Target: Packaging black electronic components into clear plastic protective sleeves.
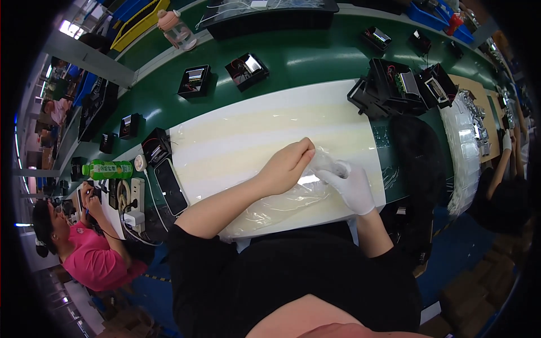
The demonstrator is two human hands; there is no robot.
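Note:
My bare left hand (288,167) is closed in a fist on crumpled clear plastic film (265,211) over the white work surface (270,100). Close to its right, my right hand (354,187), in a white glove, pinches the same clear plastic between thumb and fingers. A shiny, see-through fold of it sits between the two hands; whether anything lies inside the fold I cannot tell. Loose wrinkled film spreads under my left forearm to the surface's near edge.
Black device housings (394,84) stand at the right, others (194,80) along the green bench. A phone (171,187) lies left, near a power strip (137,194), cables and a green bottle (107,169). A black bin (270,22) stands behind. A co-worker (93,253) sits left.

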